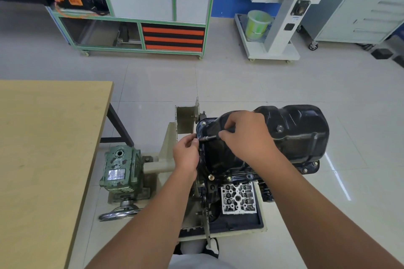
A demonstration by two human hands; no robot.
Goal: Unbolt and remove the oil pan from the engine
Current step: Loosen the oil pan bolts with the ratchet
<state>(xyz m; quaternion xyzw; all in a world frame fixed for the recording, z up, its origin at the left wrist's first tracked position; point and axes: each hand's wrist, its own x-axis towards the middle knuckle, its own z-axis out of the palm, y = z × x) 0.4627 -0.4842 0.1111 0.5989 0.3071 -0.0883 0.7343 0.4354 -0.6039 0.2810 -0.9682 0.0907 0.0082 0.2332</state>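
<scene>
Head view: two hands at one oil pan (284, 135); right hand (247, 135) fingers pinching one tool (208, 138); left hand (187, 155) fingers curled on its rim.

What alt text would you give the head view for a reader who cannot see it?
Two bare hands work at the left edge of a black oil pan on an engine stand: the right hand pinches a small metal tool pointing at the pan's flange, and the left hand grips that edge. A green gearbox and a wooden table are on the left.

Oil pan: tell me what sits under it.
Under the oil pan sits the engine, its bolted edge and a pale metal face showing. The rest is covered by the pan and both forearms.
</scene>
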